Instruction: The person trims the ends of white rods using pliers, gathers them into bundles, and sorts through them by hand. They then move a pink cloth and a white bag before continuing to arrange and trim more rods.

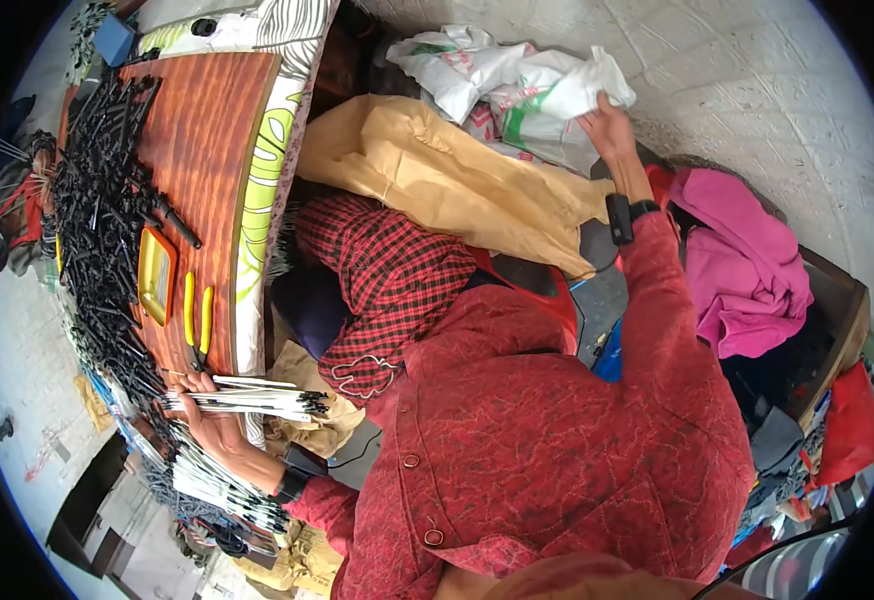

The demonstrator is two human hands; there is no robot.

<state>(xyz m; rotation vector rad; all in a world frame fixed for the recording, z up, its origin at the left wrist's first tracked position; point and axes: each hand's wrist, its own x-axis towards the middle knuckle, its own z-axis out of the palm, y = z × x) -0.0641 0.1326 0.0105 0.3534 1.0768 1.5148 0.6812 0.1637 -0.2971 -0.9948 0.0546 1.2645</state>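
Left hand [209, 425] closed around one white bundle [255, 399], right hand [611, 130] closed on one bag [569, 88]

Over there the worktop [212, 130] is reddish brown, wavily grained; the heaped rods [102, 190], black; the tray [156, 285], orange around yellow; the pliers [190, 315], yellow-handled; the sticks [247, 399], white with black tips; the shirt [557, 440], red with darker veining; the checked cloth [387, 260], red and black; the bags [557, 85], white splashed green and red; the bunched cloth [742, 265], magenta.
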